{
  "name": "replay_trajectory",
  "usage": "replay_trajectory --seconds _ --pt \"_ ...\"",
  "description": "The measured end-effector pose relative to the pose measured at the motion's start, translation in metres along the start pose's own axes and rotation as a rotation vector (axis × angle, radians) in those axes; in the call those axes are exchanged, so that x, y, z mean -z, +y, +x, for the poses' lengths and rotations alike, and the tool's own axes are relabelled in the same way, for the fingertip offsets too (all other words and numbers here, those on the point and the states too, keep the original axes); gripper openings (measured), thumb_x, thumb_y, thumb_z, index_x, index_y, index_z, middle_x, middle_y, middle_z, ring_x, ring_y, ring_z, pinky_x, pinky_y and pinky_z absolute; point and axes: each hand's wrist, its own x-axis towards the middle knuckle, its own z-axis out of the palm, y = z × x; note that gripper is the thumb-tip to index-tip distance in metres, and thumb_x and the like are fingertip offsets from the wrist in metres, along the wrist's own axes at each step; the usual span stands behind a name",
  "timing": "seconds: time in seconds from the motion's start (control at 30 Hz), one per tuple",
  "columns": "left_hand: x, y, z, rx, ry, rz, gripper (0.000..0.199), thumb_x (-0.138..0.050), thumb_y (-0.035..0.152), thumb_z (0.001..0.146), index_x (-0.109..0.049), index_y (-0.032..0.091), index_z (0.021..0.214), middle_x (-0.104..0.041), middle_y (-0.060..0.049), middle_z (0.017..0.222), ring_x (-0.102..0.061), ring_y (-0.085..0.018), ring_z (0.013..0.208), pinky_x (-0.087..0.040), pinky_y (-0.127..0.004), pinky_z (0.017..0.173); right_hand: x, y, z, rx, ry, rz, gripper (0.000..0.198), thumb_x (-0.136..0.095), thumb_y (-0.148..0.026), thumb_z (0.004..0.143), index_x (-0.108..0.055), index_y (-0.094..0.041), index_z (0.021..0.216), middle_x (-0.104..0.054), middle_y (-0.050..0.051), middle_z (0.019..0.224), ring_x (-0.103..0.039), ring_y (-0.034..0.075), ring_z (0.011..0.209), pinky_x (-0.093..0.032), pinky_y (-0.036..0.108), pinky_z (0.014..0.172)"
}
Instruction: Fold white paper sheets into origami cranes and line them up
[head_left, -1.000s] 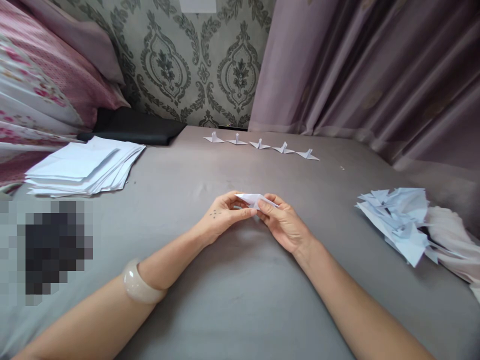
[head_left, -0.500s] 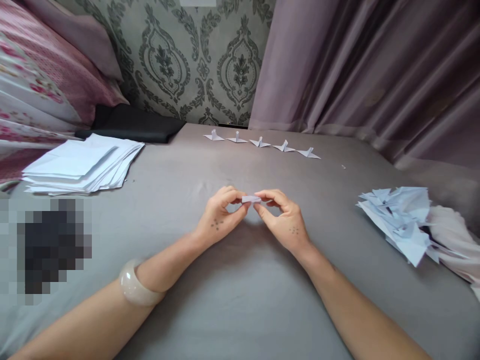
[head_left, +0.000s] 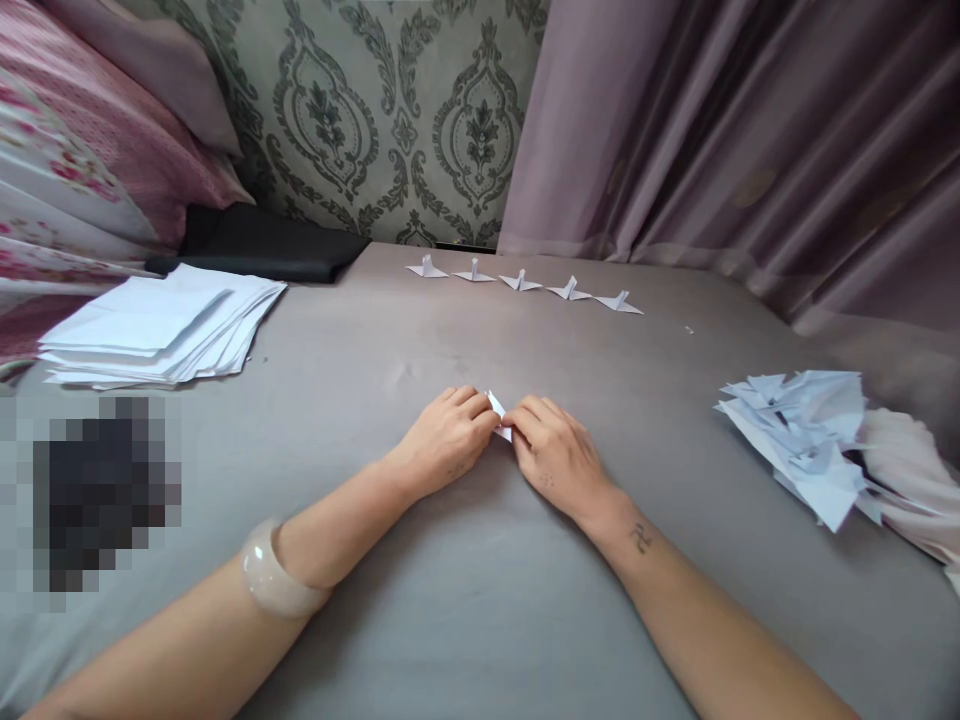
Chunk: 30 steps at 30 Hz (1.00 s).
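A small piece of folded white paper (head_left: 498,408) shows between my two hands at the middle of the grey cloth surface (head_left: 465,600). My left hand (head_left: 450,437) has its fingers closed on the left side of the paper, partly hiding it. From the right, my right hand (head_left: 559,450) pinches the paper's other side with thumb and forefinger. Both hands are low, backs turned up. Beyond them stands a row of several folded paper cranes (head_left: 520,281) with spread wings.
At the left lies a stack of white paper sheets (head_left: 142,320), with a black flat item (head_left: 262,245) behind it. A heap of folded white paper pieces (head_left: 806,430) lies at the right beside a pale cloth (head_left: 904,460). Purple curtains (head_left: 637,130) hang at the back right.
Both hands have lowered and turned palms down. The folded paper, earlier held level between the fingertips, now sits at a slant and lower.
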Motion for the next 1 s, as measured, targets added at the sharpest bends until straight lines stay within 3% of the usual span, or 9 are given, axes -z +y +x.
replay_trajectory --seconds 0.23,0.57,1.0 --pt "0.007 0.007 -0.005 0.261 -0.014 -0.285 0.019 -0.048 0.024 0.09 -0.066 0.018 0.088 -0.064 -0.008 0.088 -0.054 -0.021 0.083 -0.044 -0.032 0.074 0.007 0.01 0.0 -0.137 -0.116 0.3 0.017 -0.05 -0.021 0.088 -0.066 -0.026 0.093 -0.062 0.003 0.097 -0.057 0.017 0.088 -0.042 0.029 0.074" --pt "0.009 0.004 0.0 0.608 -0.037 -0.568 0.021 -0.052 0.029 0.084 -0.067 0.016 0.075 -0.061 -0.008 0.087 -0.057 -0.019 0.078 -0.045 -0.031 0.07 0.002 0.017 0.009 -0.293 -0.115 0.576 0.017 -0.054 -0.03 0.086 -0.067 -0.022 0.077 -0.06 0.001 0.097 -0.054 0.011 0.071 -0.041 0.028 0.07" --pt "0.006 0.001 0.003 0.685 -0.019 -0.641 0.022 -0.054 0.032 0.079 -0.065 0.016 0.071 -0.058 -0.007 0.084 -0.053 -0.019 0.077 -0.043 -0.031 0.067 -0.007 0.018 0.016 -0.359 -0.073 0.558 0.019 -0.056 -0.034 0.081 -0.064 -0.02 0.07 -0.062 0.003 0.093 -0.051 0.011 0.063 -0.042 0.03 0.066"
